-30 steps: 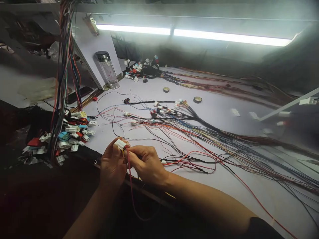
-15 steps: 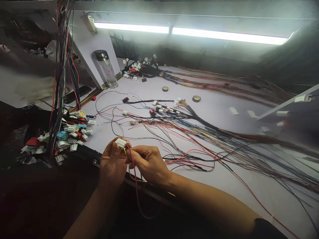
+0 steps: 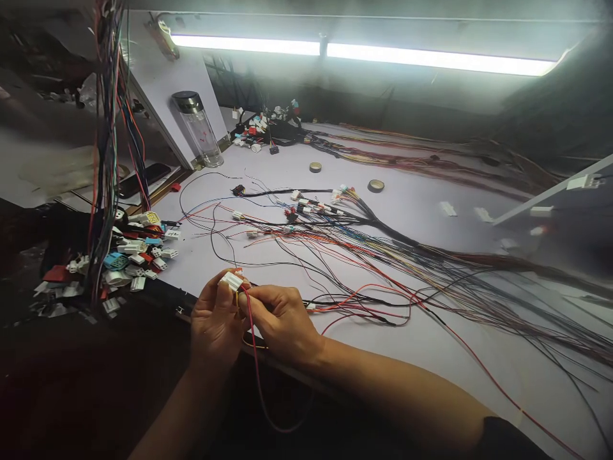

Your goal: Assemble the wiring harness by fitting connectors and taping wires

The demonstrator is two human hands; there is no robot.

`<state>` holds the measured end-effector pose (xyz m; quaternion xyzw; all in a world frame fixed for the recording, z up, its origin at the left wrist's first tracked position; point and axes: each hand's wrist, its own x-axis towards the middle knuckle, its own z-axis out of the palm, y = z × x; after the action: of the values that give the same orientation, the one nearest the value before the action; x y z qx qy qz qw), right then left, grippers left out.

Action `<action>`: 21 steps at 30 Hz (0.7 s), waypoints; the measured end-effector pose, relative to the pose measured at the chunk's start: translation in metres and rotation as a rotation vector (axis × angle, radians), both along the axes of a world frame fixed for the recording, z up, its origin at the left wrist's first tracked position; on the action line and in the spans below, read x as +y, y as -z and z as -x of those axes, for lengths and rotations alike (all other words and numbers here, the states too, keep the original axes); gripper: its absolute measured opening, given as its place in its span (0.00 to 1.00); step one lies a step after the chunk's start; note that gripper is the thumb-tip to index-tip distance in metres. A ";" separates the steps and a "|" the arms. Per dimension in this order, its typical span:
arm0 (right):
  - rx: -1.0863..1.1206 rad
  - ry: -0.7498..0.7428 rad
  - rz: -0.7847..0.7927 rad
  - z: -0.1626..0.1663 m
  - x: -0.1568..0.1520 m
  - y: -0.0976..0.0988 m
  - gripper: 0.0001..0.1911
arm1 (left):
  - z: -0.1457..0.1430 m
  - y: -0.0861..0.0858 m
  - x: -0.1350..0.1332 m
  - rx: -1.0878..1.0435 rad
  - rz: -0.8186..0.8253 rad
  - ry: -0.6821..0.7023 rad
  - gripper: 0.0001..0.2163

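Observation:
My left hand (image 3: 216,319) is closed around a white plastic connector (image 3: 232,281), held just over the table's front edge. Against the connector's right end, my right hand (image 3: 287,322) pinches at the wires, its fingertips partly hidden. A red wire (image 3: 257,364) leaves the connector and hangs in a loop below both hands. A yellow wire (image 3: 238,301) also comes out of it, between the hands. Beyond the hands, a wiring harness (image 3: 397,239) with loose wire ends and several small connectors spreads across the white table.
At left, hanging wires (image 3: 106,160) drop beside a heap of connectors (image 3: 136,255). A glass bottle (image 3: 201,134) stands at the back left. Two tape rolls, one a nearer roll (image 3: 376,186), lie mid-table. A second wire bundle (image 3: 364,153) runs along the back.
The view has shifted slightly. My right fingers have moved closer to the connector, and the yellow wire shows less below the hands. The left hand keeps its hold.

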<state>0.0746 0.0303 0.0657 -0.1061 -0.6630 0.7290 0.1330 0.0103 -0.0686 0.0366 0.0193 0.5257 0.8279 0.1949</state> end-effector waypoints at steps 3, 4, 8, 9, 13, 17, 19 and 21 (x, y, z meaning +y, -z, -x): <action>-0.036 -0.013 -0.037 -0.003 0.006 0.002 0.18 | 0.009 -0.004 0.003 -0.013 -0.071 -0.039 0.14; -0.057 -0.015 -0.055 -0.005 0.010 0.003 0.17 | 0.014 -0.007 0.003 -0.004 -0.112 -0.079 0.14; -0.148 0.002 -0.076 -0.016 0.026 0.004 0.14 | 0.033 -0.012 0.000 0.053 -0.201 -0.222 0.12; -0.153 0.010 -0.059 -0.018 0.030 0.003 0.14 | 0.035 -0.012 0.000 0.050 -0.196 -0.229 0.12; -0.133 0.020 -0.024 -0.019 0.037 0.003 0.14 | 0.032 -0.007 0.001 -0.018 -0.184 -0.217 0.13; -0.147 0.030 -0.005 -0.016 0.037 0.007 0.15 | 0.025 -0.009 0.006 -0.029 -0.178 -0.162 0.14; -0.146 0.028 -0.009 -0.015 0.037 0.007 0.15 | 0.022 -0.012 0.007 -0.015 -0.155 -0.131 0.14; -0.129 0.027 -0.051 -0.014 0.037 0.007 0.15 | 0.021 -0.014 0.007 -0.017 -0.139 -0.104 0.14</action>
<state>0.0888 0.0673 0.0583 -0.1585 -0.6870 0.7017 0.1023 -0.0103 -0.0614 0.0510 -0.0017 0.4655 0.8715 0.1543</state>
